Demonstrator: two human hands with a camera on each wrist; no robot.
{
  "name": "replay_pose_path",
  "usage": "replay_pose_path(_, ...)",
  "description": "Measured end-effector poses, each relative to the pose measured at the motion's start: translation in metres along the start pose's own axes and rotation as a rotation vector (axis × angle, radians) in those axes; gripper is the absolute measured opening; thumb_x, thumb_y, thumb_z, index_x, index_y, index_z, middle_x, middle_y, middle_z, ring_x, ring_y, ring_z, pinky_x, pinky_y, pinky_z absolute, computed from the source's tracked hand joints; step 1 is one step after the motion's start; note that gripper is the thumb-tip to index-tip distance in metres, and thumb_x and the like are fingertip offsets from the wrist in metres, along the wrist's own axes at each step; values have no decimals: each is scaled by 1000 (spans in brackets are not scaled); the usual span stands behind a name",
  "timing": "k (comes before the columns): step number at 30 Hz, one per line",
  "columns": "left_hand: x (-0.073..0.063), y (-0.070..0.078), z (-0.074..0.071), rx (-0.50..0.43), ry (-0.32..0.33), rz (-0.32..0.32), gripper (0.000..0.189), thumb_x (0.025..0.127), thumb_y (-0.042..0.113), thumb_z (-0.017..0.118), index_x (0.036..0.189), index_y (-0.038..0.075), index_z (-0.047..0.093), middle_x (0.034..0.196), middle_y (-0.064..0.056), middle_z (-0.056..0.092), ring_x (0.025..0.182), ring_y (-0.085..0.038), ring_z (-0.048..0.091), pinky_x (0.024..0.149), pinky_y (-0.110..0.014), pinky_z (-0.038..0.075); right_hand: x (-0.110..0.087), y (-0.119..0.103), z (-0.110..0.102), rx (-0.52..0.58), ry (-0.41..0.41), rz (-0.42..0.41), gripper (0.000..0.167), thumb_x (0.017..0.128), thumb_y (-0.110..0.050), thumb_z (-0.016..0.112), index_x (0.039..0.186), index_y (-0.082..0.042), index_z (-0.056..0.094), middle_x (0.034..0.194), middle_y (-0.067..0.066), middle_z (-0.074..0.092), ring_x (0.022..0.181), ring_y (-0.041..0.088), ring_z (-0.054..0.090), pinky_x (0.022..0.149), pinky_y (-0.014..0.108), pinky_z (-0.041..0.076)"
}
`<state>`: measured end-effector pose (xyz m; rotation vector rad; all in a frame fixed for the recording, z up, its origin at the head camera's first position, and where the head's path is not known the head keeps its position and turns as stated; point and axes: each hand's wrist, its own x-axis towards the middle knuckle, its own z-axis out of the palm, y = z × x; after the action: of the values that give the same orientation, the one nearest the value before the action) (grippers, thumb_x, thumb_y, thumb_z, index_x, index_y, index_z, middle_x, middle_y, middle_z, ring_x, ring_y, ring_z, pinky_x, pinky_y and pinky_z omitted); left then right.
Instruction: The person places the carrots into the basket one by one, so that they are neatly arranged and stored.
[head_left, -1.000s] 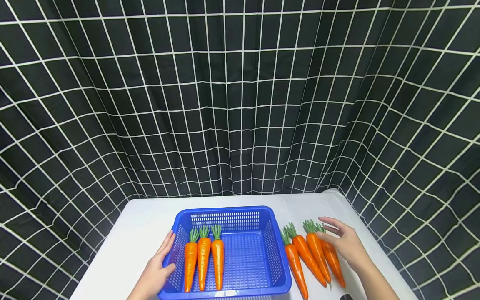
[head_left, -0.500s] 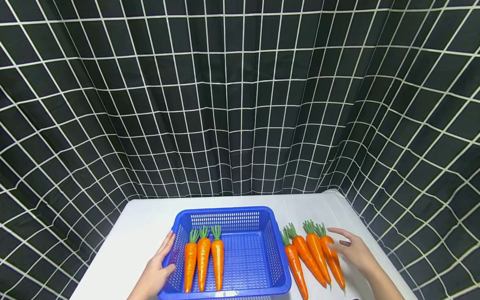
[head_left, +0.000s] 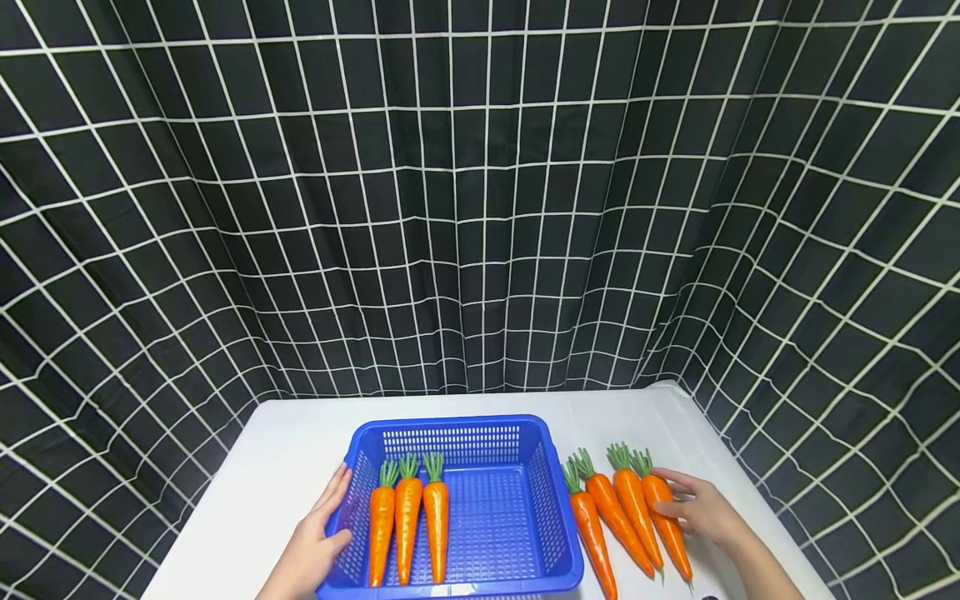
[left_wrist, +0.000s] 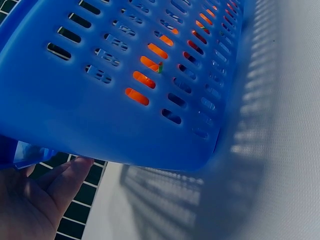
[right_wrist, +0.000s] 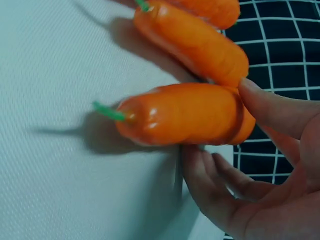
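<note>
Here we list: left hand (head_left: 306,546), fingers straight against the blue basket (head_left: 450,421), presumably steadying it; right hand (head_left: 705,512), fingers pinching the outermost carrot (head_left: 672,543) at its thick, likely easiest part, on the white table (head_left: 270,467) right of the basket.

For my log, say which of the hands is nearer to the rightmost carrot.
Right. The right hand is at the rightmost carrot, curled around it; the left hand is beyond the blue basket, at its left side.

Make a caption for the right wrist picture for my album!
A right hand curls around an orange carrot on a white table, more carrots beside it.
</note>
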<state>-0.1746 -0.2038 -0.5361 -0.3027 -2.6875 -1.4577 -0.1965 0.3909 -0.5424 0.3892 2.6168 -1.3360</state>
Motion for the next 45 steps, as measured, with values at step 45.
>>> replay_pose_path(45, 0, 0, 0, -9, 19, 39, 84, 76, -3, 65, 155, 5, 38, 167, -12, 26, 150, -44, 22, 101, 2, 12, -25, -99, -14, 339, -30, -276, 74, 94, -25, 69, 156, -9, 33, 153, 29, 35, 125, 36, 58, 88, 38, 61)
